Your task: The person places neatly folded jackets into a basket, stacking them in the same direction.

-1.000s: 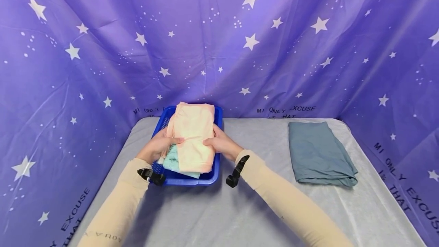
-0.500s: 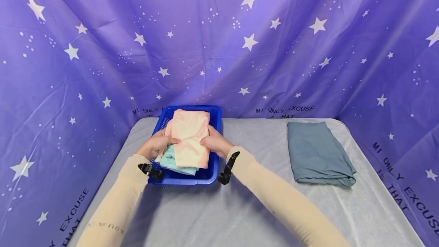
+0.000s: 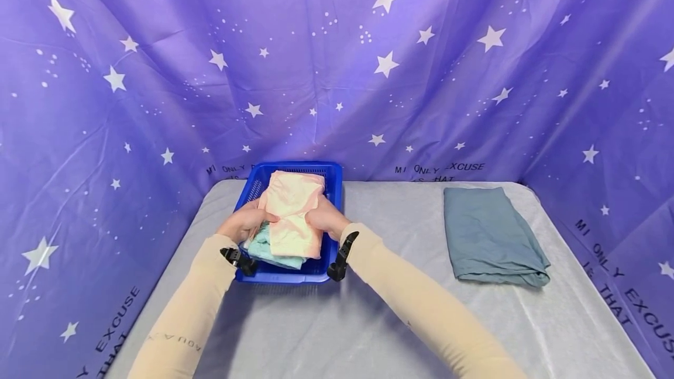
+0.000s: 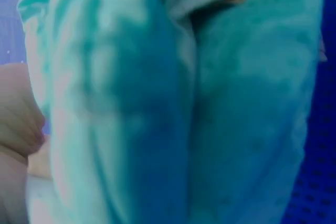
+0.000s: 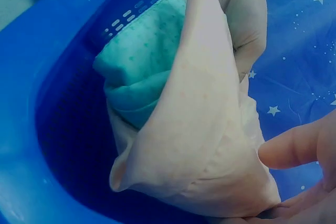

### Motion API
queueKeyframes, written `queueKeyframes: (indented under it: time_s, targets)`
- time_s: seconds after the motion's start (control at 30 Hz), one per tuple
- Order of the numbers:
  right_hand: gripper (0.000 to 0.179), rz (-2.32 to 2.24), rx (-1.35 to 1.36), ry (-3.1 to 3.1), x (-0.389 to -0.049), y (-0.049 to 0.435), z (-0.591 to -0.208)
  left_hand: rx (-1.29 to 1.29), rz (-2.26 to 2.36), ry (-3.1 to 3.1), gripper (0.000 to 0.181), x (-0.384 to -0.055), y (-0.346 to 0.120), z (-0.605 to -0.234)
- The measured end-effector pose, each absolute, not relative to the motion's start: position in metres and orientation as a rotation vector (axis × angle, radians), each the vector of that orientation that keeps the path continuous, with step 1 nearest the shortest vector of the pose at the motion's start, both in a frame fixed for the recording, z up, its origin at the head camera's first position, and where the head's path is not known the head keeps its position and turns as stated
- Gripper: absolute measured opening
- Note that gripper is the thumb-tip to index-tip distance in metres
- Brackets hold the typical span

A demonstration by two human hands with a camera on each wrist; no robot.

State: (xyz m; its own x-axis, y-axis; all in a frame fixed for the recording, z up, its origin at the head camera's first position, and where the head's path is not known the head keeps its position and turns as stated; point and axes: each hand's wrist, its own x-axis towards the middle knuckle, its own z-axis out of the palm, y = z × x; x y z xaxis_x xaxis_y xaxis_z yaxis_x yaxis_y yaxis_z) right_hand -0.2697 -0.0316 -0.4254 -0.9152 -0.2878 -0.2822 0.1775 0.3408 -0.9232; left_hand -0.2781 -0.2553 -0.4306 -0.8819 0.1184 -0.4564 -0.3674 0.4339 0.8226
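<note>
A folded pale pink garment (image 3: 293, 197) lies between both hands, over the blue plastic basket (image 3: 284, 279). My left hand (image 3: 242, 222) grips its left side, thumb on top and fingers beneath. On the opposite side my right hand (image 3: 327, 218) holds the edge, thumb over the cloth. Below the pink garment a mint-green cloth (image 3: 271, 248) shows at the near left, inside the basket. The left wrist view is filled by this mint-green cloth (image 4: 121, 87). Seen from the right wrist, the pink garment (image 5: 205, 119) drapes to a corner held near the left hand (image 5: 245, 17).
A folded grey-blue cloth (image 3: 489, 235) lies on the right of the table (image 3: 389, 309), which has a light grey cover. Purple curtains (image 3: 337, 75) with white stars enclose the back and sides. The basket stands at the table's back left.
The pink garment has sunk lower into the basket and come slightly nearer, uncovering the far rim. My right hand has shifted left with it. The grey-blue cloth stays put.
</note>
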Motion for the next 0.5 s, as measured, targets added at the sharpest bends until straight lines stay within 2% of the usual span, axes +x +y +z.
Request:
queueKeyframes:
  time_s: [0.13, 0.33, 0.5]
  targets:
    - [0.097, -1.583, -0.068, 2.154, -0.2697, -0.0301, -0.4232, -0.198, 1.436, 2.247, 0.089, -0.2795, -0.2516, -0.4315]
    - [0.092, -1.574, -0.081, 2.113, -0.2681, -0.031, -0.4234, -0.18, 1.417, 2.26, 0.078, -0.2793, -0.2482, -0.4341]
    - [0.088, -1.556, -0.079, 2.113, -0.2674, -0.0329, -0.4247, -0.14, 1.29, 2.316, 0.078, -0.2753, -0.2517, -0.432]
